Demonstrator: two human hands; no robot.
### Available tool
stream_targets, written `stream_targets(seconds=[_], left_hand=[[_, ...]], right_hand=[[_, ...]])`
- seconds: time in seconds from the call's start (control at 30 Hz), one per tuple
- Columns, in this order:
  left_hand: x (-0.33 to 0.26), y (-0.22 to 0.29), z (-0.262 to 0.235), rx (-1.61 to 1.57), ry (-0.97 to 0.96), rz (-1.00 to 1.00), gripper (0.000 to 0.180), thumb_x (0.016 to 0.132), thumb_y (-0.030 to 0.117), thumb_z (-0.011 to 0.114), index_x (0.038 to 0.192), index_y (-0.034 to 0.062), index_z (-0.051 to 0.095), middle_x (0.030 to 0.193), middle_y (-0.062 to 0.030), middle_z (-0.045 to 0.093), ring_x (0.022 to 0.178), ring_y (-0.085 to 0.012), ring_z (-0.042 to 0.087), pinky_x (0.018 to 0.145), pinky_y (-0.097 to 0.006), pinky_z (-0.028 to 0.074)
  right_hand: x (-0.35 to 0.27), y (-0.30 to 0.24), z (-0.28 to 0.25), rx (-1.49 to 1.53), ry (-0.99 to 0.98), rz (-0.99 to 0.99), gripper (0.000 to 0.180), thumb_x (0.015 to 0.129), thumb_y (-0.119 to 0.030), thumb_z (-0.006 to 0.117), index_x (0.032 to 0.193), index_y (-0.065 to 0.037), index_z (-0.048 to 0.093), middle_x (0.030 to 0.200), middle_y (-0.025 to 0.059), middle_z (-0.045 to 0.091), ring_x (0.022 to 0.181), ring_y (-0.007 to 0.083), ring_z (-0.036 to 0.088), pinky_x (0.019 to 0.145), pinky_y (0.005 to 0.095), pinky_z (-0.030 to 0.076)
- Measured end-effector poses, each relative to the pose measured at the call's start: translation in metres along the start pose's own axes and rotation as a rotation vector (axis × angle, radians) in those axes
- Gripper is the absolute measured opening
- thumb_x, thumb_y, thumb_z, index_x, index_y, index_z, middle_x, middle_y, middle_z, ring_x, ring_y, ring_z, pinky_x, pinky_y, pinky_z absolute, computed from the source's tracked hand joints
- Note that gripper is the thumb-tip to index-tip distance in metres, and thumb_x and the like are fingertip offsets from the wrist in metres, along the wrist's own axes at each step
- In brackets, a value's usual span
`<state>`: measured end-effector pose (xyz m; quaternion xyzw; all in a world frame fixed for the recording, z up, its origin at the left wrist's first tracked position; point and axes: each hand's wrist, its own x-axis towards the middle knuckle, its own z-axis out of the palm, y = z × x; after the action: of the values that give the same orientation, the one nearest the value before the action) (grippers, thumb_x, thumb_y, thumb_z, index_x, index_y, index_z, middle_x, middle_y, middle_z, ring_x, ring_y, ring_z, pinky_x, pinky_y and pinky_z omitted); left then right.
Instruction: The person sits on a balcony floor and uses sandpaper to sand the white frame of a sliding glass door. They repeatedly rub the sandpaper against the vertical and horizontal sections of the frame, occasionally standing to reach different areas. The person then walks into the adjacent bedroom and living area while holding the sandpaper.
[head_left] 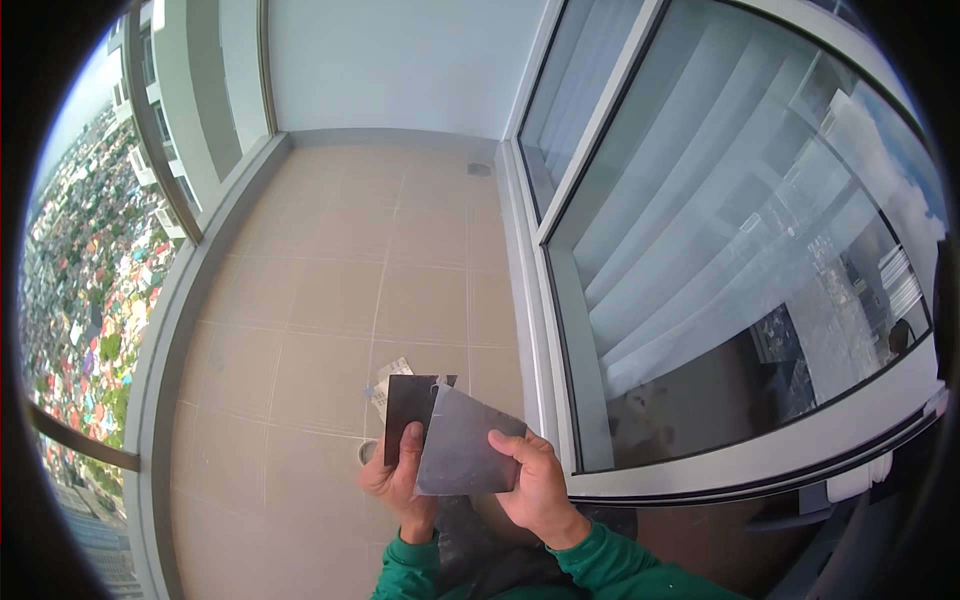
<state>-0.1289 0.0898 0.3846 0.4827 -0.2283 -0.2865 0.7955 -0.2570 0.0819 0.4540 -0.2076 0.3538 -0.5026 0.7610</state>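
Evidently, both hands are occupied, each one with its own thin flat sheet, in front of the body and above the tiled floor (325,385) of a balcony. The left hand (398,487) is clamped on a dark sheet (404,402): its thumb lies flat along the face, and the other fingers are mostly behind, probably giving support from the back. The right hand (540,488) is clamped on a grey sheet (462,448), with the thumb pressed on the front near the right edge and the fingers hidden underneath, so the wide face remains mostly uncovered. This grey sheet is tilted and overlaps the dark one, which shows behind its left edge and a little at its top corner; whether the two surfaces touch, I cannot tell. Holding them side by side at the edges seems to let both faces be seen together, as I judge. Beyond the hands, a pale patterned piece (398,368) lies on the tiles, partly covered by the dark sheet, and a small round object (367,451) stands out just beside the left hand, too hidden to name. On the right is the glass door (700,250), well apart from the left hand.
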Motion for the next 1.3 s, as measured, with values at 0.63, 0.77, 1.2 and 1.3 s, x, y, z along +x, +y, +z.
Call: stream_targets(seconds=[0.63,0.77,1.2,1.3], left_hand=[[-0.100,0.071,0.022,-0.032,-0.285,0.614,0.024,0.089,0.016,0.066,0.090,-0.0082,0.070,0.082,-0.0087,0.070,0.073,-0.0140,0.065,0.066,-0.027,0.051],[-0.100,0.079,0.020,-0.051,-0.383,0.656,0.024,0.087,0.014,0.066,0.093,-0.0090,0.071,0.085,-0.0101,0.072,0.075,-0.0151,0.066,0.068,-0.027,0.053],[-0.088,0.066,0.010,0.301,-0.485,0.206,0.044,0.098,0.039,0.057,0.127,0.0063,0.065,0.122,-0.0221,0.065,0.104,-0.0348,0.063,0.099,-0.042,0.044],[-0.119,0.092,0.025,0.321,-0.551,-0.009,0.045,0.098,0.038,0.057,0.126,0.0034,0.065,0.121,-0.0214,0.066,0.101,-0.0302,0.064,0.095,-0.040,0.046]], right_hand=[[-0.130,-0.025,-0.020,0.238,-0.178,-0.171,0.027,0.092,-0.011,0.060,0.113,0.005,0.062,0.111,0.0123,0.068,0.102,0.0214,0.066,0.096,0.0374,0.050],[-0.140,-0.025,-0.020,0.235,-0.200,-0.192,0.029,0.092,-0.011,0.061,0.116,0.006,0.060,0.110,0.0127,0.068,0.102,0.0213,0.066,0.095,0.0375,0.051],[-0.276,-0.141,-0.062,-0.179,-0.171,-1.052,0.032,0.096,-0.006,0.057,0.126,0.006,0.058,0.116,0.0133,0.068,0.105,0.0230,0.065,0.093,0.0352,0.051],[-0.347,-0.194,-0.062,-0.748,0.113,-1.578,0.032,0.096,-0.003,0.057,0.127,0.006,0.059,0.119,0.0153,0.067,0.107,0.0209,0.063,0.090,0.0322,0.051]])
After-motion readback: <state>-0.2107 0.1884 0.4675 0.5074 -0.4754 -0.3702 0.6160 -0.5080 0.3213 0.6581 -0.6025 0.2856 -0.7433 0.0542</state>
